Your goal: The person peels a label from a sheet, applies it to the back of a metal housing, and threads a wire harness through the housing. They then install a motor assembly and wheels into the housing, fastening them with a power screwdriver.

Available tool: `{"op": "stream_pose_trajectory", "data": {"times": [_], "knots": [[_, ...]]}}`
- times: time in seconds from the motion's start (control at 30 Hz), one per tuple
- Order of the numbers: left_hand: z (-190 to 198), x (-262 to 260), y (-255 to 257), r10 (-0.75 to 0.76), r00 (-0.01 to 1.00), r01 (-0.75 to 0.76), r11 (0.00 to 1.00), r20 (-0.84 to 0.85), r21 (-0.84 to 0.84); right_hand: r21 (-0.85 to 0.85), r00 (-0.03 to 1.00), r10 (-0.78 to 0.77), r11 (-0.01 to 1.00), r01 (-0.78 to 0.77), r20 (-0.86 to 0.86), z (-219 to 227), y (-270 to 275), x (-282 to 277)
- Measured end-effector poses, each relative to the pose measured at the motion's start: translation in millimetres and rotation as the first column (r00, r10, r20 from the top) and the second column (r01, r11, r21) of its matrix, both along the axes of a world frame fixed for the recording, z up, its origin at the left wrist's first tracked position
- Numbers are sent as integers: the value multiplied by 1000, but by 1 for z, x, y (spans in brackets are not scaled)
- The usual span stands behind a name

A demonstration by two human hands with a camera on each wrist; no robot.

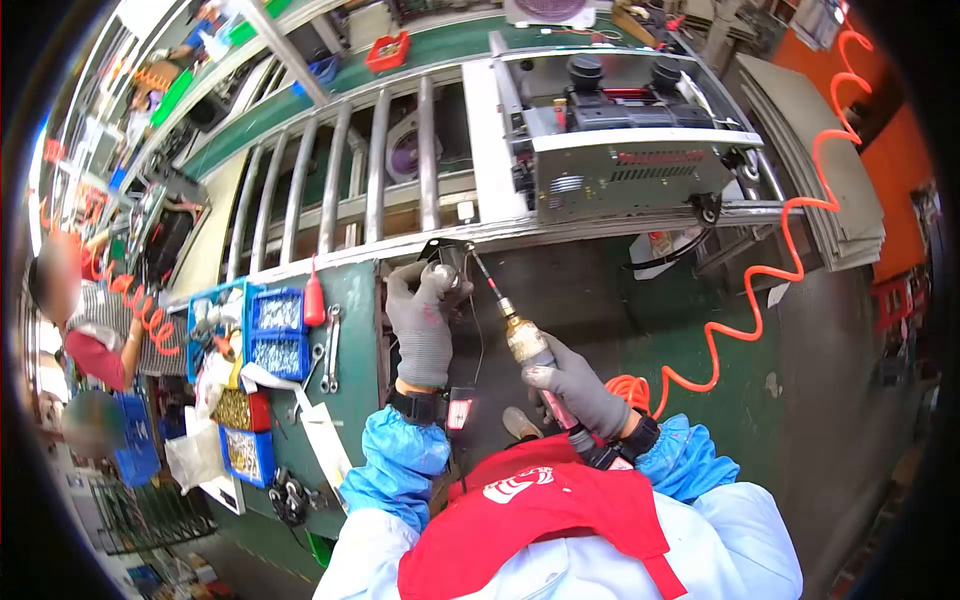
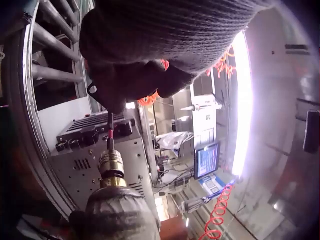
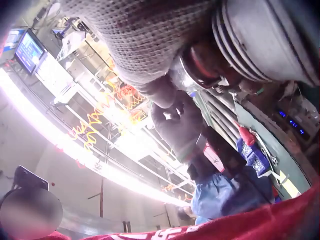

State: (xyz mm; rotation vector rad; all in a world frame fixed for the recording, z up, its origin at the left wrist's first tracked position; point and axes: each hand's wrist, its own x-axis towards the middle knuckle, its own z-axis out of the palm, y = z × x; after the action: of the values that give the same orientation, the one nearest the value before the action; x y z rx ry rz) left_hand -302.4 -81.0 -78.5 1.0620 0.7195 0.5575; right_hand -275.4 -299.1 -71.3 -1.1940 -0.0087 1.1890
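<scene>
My gloved left hand (image 1: 418,325) grips a small dark bracket-like piece (image 1: 447,253) just off the edge of the roller conveyor. Its fingers are curled round the piece and hide most of it. In the left wrist view a ring-shaped end (image 2: 92,89) sticks out below the fingers. My gloved right hand (image 1: 578,388) holds a power screwdriver (image 1: 527,342) with a brass-coloured front. The long thin bit (image 1: 486,272) points up and left, its tip right at the dark piece. In the right wrist view the left hand (image 3: 179,122) shows beyond the right hand (image 3: 140,42).
A metal unit (image 1: 630,175) with black knobs sits on the conveyor rail (image 1: 390,243). Blue bins (image 1: 280,355) of small hardware, a red bottle (image 1: 314,298) and wrenches (image 1: 331,350) lie on the green bench at left. An orange coiled hose (image 1: 755,290) hangs at right. Another person (image 1: 100,340) is at far left.
</scene>
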Motion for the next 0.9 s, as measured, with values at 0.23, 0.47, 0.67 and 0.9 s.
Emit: {"op": "stream_pose_trajectory", "data": {"times": [0.23, 0.47, 0.67, 0.9], "knots": [[7, 100, -35, -192, 980, 185, 977, 59, 111, -39, 983, -147, 988, 152, 109, -9, -22, 48], [-7, 170, -57, -259, 965, 255, 964, 40, 75, 12, 959, -280, 960, 279, 53, -30, -34, 86], [-18, 184, -60, -239, 971, 240, 953, -27, 185, 11, 946, -322, 947, 322, 17, -40, -36, 97], [-20, 186, -61, -197, 978, 194, 980, 71, 54, 46, 957, -280, 958, 284, -81, -27, -41, 105]]}}
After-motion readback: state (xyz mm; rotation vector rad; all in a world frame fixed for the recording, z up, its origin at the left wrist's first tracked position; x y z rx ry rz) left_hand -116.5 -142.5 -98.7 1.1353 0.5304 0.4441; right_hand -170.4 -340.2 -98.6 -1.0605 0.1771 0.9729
